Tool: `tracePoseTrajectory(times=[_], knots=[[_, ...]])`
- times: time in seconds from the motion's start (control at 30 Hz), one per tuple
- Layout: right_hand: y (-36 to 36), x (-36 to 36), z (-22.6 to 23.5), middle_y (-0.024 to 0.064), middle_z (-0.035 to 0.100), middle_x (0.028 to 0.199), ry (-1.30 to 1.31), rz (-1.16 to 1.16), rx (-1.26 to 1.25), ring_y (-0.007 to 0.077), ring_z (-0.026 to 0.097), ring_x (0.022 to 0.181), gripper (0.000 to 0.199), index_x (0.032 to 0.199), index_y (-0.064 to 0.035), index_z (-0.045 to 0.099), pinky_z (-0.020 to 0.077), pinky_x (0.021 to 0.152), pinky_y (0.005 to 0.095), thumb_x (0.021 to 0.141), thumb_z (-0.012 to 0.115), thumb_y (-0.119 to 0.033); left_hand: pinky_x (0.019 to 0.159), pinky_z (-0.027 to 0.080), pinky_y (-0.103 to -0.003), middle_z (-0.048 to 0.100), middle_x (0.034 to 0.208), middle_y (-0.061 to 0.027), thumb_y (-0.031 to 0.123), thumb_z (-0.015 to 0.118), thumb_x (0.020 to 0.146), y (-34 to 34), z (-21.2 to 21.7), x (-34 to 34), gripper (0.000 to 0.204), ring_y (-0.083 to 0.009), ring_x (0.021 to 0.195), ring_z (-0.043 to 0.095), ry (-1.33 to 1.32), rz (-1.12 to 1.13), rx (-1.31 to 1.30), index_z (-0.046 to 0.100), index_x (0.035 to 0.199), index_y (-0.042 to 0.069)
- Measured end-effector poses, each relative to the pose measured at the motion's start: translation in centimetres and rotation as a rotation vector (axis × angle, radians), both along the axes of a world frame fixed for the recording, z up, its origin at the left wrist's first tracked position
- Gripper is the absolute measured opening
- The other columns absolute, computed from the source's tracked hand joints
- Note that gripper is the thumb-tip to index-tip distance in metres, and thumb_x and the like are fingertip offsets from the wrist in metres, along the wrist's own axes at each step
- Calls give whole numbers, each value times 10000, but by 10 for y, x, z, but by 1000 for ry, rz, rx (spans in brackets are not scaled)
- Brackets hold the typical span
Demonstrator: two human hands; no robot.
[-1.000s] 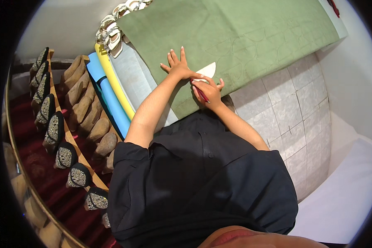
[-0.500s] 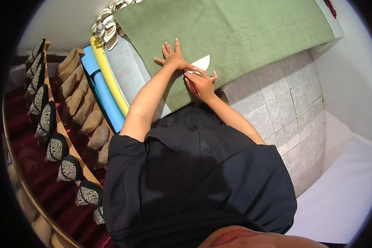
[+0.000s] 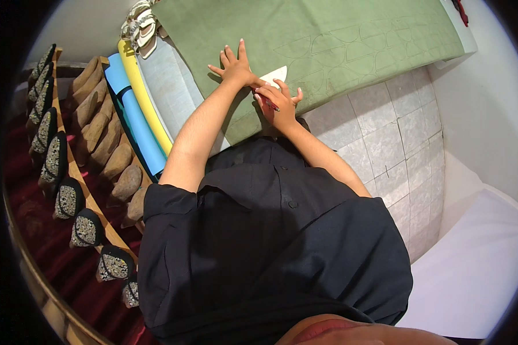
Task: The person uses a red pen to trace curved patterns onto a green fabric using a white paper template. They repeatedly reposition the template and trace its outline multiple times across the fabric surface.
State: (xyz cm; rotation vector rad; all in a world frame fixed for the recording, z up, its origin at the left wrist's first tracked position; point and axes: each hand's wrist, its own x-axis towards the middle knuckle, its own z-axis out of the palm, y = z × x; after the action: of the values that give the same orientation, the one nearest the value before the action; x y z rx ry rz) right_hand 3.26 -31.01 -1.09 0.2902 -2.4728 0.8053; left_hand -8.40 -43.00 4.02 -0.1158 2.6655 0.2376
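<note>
Red pen (image 3: 269,103) lies within the right hand (image 3: 281,111).

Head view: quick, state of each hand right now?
Left hand: open, spread on the green sheet.
Right hand: closed, holding a red pen.

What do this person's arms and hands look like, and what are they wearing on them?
The left hand and right hand are ungloved. Both forearms are bare, with no watch or bracelet visible. The dark, nearly black shirt has loose short sleeves.
</note>
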Motion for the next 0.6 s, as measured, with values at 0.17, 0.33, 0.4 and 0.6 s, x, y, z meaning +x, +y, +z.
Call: tracePoseTrajectory(times=[0.17, 0.33, 0.4, 0.6], knots=[[23, 7, -1, -122, 679, 947, -69, 39, 8, 162, 528, 1154, 137, 952, -269, 690, 143, 982, 574, 817, 713, -279, 1041, 32, -755, 9, 1582, -228, 573, 905, 417, 9, 18, 5, 1535, -395, 1467, 5, 34, -83, -61, -106, 1529, 260], [43, 11, -2, -108, 690, 936, -174, 52, -78, 164, 528, 1168, 119, 941, -260, 701, 129, 999, 608, 823, 708, -277, 1062, 53, -732, 15, 1586, -216, 549, 908, 437, 17, 22, 5, 1509, -396, 1467, 11, 82, -171, -138, -98, 1529, 276], [47, 9, -4, -88, 687, 941, -192, 73, -65, 164, 518, 1188, 119, 945, -236, 688, 126, 1007, 613, 831, 699, -267, 1068, 64, -722, 20, 1585, -218, 528, 911, 446, 21, 21, 5, 1496, -398, 1466, 21, 100, -193, -152, -88, 1530, 277], [62, 1, -8, -75, 673, 936, -190, 128, -67, 161, 480, 1231, 96, 954, -187, 675, 104, 1022, 559, 869, 651, -223, 1074, 94, -710, 44, 1582, -220, 491, 920, 453, 27, 27, 7, 1479, -405, 1460, 57, 141, -221, -177, -65, 1533, 269]])
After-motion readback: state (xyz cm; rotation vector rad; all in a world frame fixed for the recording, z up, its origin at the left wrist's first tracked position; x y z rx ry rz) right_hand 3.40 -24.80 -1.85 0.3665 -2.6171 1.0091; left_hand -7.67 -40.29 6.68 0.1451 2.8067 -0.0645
